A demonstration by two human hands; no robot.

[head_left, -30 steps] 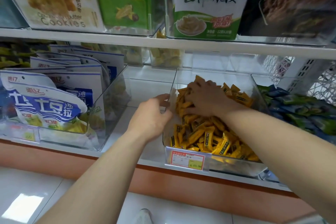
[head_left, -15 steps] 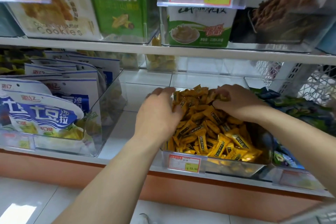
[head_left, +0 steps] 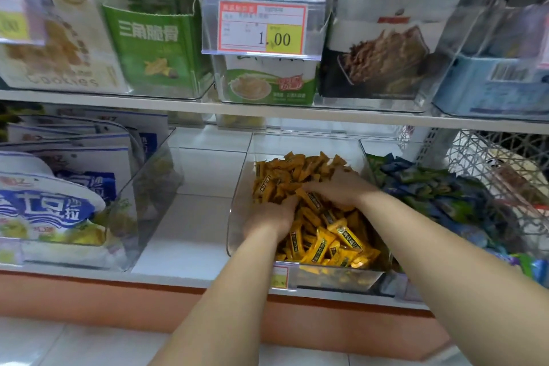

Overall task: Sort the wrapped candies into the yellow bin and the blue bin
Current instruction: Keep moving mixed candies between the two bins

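Left hand [head_left: 267,220] and right hand [head_left: 341,190] lie palm-down in clear rigid plastic bin [head_left: 239,205] of glossy yellow wrapped candies [head_left: 326,236]; fingers [head_left: 315,188] partly buried, grasp indeterminate

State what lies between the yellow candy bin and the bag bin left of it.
Head view: only bare white shelf lies between the yellow candy bin and the bag bin.

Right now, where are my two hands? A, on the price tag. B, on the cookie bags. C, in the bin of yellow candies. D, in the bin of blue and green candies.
C: the left hand and the right hand both lie on the pile of yellow candies inside the clear bin.
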